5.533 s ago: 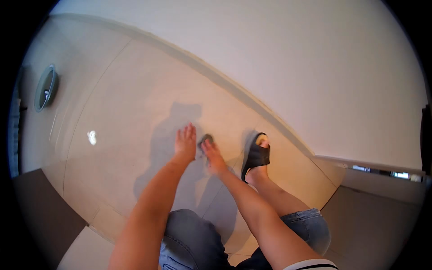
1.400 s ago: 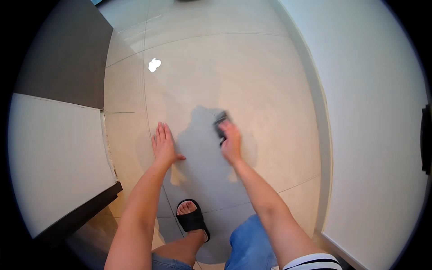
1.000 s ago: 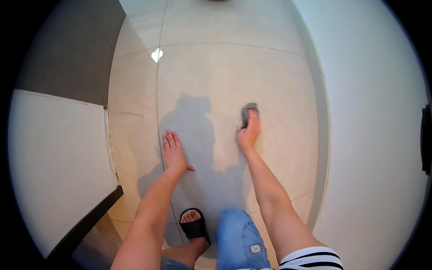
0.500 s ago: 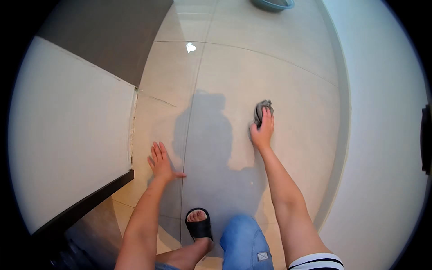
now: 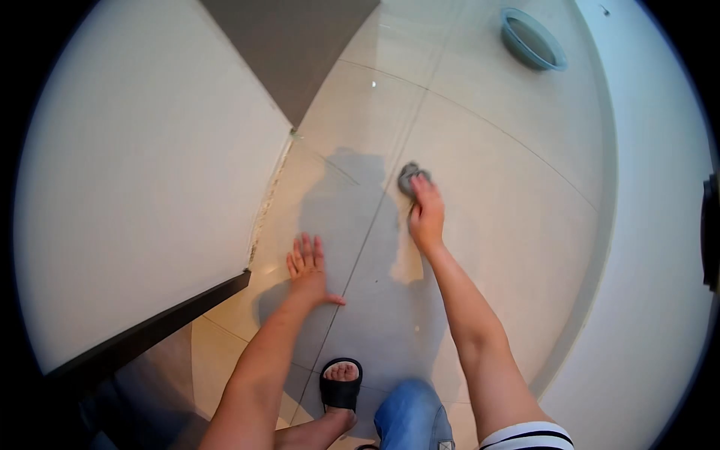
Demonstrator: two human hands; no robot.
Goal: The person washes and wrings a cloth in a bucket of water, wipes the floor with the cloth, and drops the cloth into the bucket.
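A crumpled grey cloth (image 5: 411,178) lies on the pale tiled floor (image 5: 495,195), under the fingers of my right hand (image 5: 427,214). Those fingers press on the cloth's lower right part, and they are slightly blurred. To the left, my left hand (image 5: 309,274) rests on the floor with its fingers spread and holds nothing. Its thumb reaches a dark tile joint. My foot in a black sandal (image 5: 340,388) is below the hands, beside a knee in blue denim (image 5: 409,420).
A blue-green basin (image 5: 534,41) stands on the floor at the upper right, near the right wall (image 5: 652,247). At left are a white wall panel (image 5: 142,180), a grey panel (image 5: 289,52) and a dark ledge (image 5: 161,319). My shadow falls between the hands.
The view has turned, so the basin now shows fully and the left wall reaches further in. My right hand and the cloth have shifted left in view; my left hand stays spread on the floor.
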